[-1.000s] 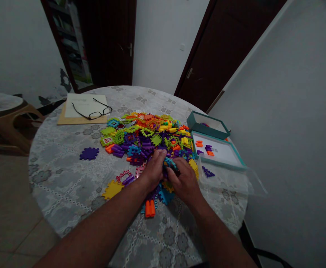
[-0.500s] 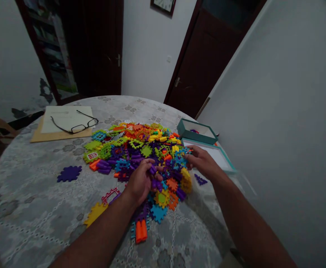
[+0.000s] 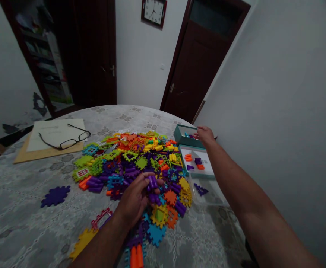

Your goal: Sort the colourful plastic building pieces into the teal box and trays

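My left hand is closed around several purple tube-shaped building pieces, at the near side of a heap of colourful plastic building pieces. Reaching far to the right, my right hand is over the teal box. Its fingers look stretched out and nothing shows in them. Inside the box lie a light blue piece and a few dark ones, partly hidden by the hand. In front stands a shallow white-lined tray with several orange and purple pieces.
Eyeglasses rest on papers at the left. A dark purple plate piece and a yellow one lie apart from the heap. A purple triangular piece sits on a clear plastic cover at the right.
My right hand has moved from the heap's right edge up to the teal box. A light blue piece now shows in the box. My left hand still holds purple pieces; the view has shifted.
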The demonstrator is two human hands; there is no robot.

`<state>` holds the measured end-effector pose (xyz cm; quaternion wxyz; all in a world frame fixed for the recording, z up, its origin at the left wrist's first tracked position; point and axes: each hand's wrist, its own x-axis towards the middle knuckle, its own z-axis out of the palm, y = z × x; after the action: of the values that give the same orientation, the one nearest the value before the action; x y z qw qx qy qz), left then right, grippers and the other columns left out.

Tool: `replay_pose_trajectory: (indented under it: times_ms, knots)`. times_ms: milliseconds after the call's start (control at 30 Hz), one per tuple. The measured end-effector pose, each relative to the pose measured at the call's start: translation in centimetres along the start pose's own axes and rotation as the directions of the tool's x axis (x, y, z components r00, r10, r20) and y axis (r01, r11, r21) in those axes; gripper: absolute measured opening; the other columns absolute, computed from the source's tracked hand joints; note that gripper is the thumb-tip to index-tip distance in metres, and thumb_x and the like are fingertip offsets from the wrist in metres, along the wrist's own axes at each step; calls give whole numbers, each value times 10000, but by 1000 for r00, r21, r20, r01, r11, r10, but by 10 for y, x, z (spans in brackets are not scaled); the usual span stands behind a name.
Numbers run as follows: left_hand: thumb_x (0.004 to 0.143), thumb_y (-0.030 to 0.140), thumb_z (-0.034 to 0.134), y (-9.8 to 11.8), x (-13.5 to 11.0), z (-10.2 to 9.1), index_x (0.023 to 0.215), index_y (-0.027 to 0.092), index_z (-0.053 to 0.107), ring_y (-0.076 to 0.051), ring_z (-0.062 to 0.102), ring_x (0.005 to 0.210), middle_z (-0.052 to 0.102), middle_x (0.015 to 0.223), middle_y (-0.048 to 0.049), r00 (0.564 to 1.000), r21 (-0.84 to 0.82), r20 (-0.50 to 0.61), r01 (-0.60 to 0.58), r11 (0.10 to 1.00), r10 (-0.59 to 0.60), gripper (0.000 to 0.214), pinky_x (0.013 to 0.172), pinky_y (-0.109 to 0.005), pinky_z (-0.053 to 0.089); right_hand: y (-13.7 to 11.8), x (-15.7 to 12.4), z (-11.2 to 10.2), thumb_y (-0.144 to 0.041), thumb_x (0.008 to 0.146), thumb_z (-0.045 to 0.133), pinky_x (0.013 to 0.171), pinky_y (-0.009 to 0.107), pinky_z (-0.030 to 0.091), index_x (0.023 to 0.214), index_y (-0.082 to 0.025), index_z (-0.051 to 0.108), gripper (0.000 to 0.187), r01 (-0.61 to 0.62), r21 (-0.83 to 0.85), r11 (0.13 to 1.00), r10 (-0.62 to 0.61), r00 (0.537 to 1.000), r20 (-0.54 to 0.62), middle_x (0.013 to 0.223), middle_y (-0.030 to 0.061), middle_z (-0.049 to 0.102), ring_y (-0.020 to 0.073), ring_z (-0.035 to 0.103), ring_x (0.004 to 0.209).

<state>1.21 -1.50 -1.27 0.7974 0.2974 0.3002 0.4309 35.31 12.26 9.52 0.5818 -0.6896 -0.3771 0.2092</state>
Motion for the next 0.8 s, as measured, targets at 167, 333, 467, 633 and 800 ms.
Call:
replay_pose_trajectory:
  times_ms: [167,333,467,633,800]
  knots:
    - [887,255,625,3,-1,3,1150,180,609,-228,704,742,731,1001,-113,998,-40,-41,-55,998,53,274,489,-303,537,6,-98,2,-217,778,769,601,265,584,936,-153,768,171,13,-20,1000,-7,952,305,877,79,765,182,715,722]
    - [879,336,705,0,-1,5,1141,192,639,-219,700,774,720,986,-91,996,-45,3,-86,995,87,306,544,-295,554,30,-232,9,-339,906,721,787,329,600,1264,-268,707,365,159,67,985,-155,644,749,1122,41,761,210,715,979]
    - [860,331,745,-3,-1,6,1110,196,658,-205,698,793,716,947,-71,997,-12,33,-74,997,74,297,575,-265,552,49,-280,21,-335,941,683,773,289,579,1328,-289,658,390,45,111,993,-111,693,712,1101,17,736,180,693,928]
    - [888,330,736,-3,-5,10,1206,221,638,-229,724,916,735,1103,-102,997,90,76,-32,995,26,350,643,-287,597,53,-286,23,-272,872,695,660,245,575,1349,-289,655,479,-168,183,969,-6,721,693,1081,16,725,160,689,826]
    - [913,410,725,-1,-7,12,1233,242,651,-261,712,1037,711,1252,-129,993,237,81,-104,966,87,370,679,-337,639,56,-282,13,-188,701,673,618,275,608,1183,-238,719,487,-326,234,916,126,787,604,1206,62,715,180,703,806]
